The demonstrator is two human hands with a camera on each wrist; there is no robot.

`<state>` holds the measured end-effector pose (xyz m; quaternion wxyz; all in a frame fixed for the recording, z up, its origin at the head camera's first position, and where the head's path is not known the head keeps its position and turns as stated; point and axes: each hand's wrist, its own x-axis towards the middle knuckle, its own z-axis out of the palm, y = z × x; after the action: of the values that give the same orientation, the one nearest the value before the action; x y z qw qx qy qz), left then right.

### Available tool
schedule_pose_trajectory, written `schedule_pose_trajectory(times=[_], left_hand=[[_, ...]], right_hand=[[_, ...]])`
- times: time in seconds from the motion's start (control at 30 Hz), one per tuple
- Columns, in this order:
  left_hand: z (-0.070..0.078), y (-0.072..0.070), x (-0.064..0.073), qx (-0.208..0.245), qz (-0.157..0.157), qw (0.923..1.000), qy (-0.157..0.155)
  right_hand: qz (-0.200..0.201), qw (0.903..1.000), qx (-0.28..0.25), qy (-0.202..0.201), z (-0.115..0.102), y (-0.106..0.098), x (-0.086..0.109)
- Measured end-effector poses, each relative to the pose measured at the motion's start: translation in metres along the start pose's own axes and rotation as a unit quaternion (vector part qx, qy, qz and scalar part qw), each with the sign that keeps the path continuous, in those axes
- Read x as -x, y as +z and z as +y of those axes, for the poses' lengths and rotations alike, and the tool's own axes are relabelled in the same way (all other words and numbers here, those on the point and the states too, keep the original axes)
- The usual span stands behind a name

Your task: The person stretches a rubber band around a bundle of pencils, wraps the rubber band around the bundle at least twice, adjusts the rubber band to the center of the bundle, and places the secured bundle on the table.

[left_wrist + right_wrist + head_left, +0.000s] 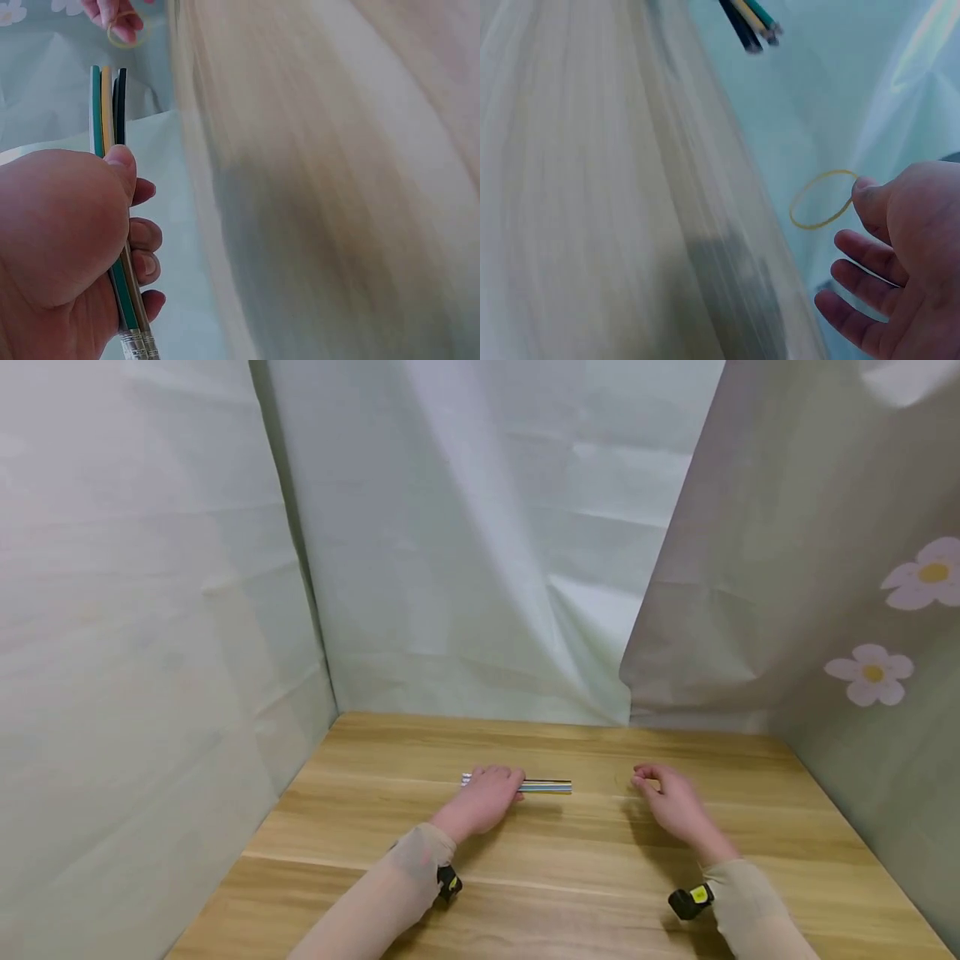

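Observation:
A bundle of pencils (120, 292) in green, yellow and black lies along the palm of my left hand (483, 797), whose fingers and thumb curl round it. In the head view the pencils (547, 787) stick out to the right of that hand, just above the table. Thumb and forefinger of my right hand (907, 255) pinch a thin yellow rubber band (815, 226), which hangs as an open loop. The other fingers of the right hand are spread and loosely bent. A gap separates the band from the pencil ends (754, 26).
The wooden table (525, 893) spreads beneath both hands. Pale cloth walls (450, 568) enclose its back and sides, with white flowers (870, 675) printed on the right one. Dark wrist cameras (690, 902) sit beneath both sleeves.

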<state>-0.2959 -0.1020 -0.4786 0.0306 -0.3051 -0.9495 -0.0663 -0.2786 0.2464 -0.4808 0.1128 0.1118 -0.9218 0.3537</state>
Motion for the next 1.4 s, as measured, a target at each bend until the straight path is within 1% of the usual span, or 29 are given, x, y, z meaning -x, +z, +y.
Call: schedule_pose_trajectory(times=[0.1,0.23,0.33,0.5,0.6,0.73,0.83,1.03,1.23,1.4], left_hand=[[0.005,0.000,-0.004,-0.002,-0.001,1.0000,0.005],[0.009,-0.001,-0.006,-0.008,-0.003,0.9999,0.006],[0.010,0.000,-0.005,-0.003,-0.004,1.0000,0.003],[0.010,0.004,-0.002,0.005,0.003,1.0000,0.000],[0.009,0.006,0.000,0.003,0.008,1.0000,-0.003],[0.007,0.007,0.002,-0.001,0.009,1.0000,-0.002],[0.006,0.008,0.002,0.002,0.012,0.9999,-0.003],[0.006,0.007,0.002,0.006,0.015,0.9998,-0.007],[0.005,0.005,0.002,0.004,0.009,0.9999,-0.013],[0.003,0.002,0.000,-0.006,0.009,0.9997,-0.022]], right_hand=[[0.000,0.9999,-0.016,0.002,-0.006,0.007,-0.002],[0.006,0.9994,-0.034,-0.002,-0.014,0.017,-0.004],[0.008,0.9986,-0.052,0.005,-0.019,0.027,-0.005],[-0.009,0.9968,-0.075,0.026,-0.025,0.042,-0.005],[-0.009,0.9959,-0.085,0.030,-0.029,0.048,-0.006],[-0.005,0.9953,-0.095,0.022,-0.038,0.052,-0.008],[-0.012,0.9946,-0.102,0.015,-0.045,0.054,-0.010],[-0.017,0.9921,-0.122,0.021,-0.058,0.057,-0.011],[-0.018,0.9910,-0.132,0.013,-0.064,0.061,-0.010],[-0.019,0.9913,-0.130,0.010,-0.068,0.063,-0.010]])
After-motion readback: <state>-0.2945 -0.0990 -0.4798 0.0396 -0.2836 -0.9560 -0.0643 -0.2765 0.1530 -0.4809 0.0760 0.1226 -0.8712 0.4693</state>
